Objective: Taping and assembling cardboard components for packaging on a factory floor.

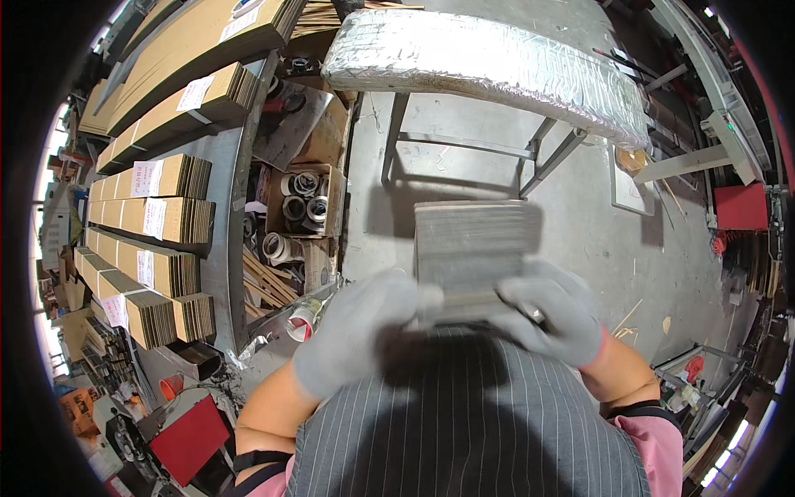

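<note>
A blurred stack of thin grey-brown boards (474,253) is held in front of my striped apron, with its layered edges showing. My left hand (358,327), in a grey glove, grips the stack's near left side. On the near right side, my right hand (551,312) is closed round it in a matching glove, its thumb over the top. Some fingers are hidden by the stack and smeared by motion.
A foil-wrapped bench (497,62) stands ahead on metal legs. Strapped bundles of brown cardboard strips (149,178) lie on a metal table at left. Beside it, a cardboard box (333,199) holds tape rolls. A red-panelled machine (739,207) is at far right.
</note>
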`<state>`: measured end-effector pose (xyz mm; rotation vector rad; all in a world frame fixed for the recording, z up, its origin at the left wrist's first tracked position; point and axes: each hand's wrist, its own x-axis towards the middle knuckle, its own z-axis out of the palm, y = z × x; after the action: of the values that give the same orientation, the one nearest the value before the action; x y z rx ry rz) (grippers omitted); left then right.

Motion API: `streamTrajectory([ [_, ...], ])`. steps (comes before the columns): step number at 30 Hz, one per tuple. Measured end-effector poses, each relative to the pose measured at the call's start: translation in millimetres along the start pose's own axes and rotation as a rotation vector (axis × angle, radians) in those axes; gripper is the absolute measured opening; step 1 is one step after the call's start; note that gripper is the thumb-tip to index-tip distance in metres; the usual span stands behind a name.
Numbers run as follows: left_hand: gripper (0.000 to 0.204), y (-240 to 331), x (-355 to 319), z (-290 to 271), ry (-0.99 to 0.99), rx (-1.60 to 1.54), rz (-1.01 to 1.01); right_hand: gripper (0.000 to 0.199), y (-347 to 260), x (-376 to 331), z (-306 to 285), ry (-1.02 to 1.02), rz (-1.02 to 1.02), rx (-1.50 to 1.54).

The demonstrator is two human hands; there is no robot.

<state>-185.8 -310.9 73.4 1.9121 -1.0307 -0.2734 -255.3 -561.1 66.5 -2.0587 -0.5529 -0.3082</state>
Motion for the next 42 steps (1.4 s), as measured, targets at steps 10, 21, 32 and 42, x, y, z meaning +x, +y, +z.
streamTrajectory([
  [10, 0.029, -32, 8, 17, 0.201, -0.015, 0.138, 0.037, 25, -2, 16, 0.115, 0.036, 0.068],
  [21, 0.036, -2, 12, -3, 0.056, 0.173, 0.07, 0.029, -1, 17, -1, 0.006, 0.036, -0.049],
  [32, 0.034, -54, 19, 9, 0.248, -0.001, 0.139, 0.065, 57, 71, 0, -0.236, -0.192, -0.108],
  [42, 0.082, -192, -89, -14, 0.339, -0.313, -0.518, 0.066, 57, 79, 11, -0.095, -0.03, -0.424],
])
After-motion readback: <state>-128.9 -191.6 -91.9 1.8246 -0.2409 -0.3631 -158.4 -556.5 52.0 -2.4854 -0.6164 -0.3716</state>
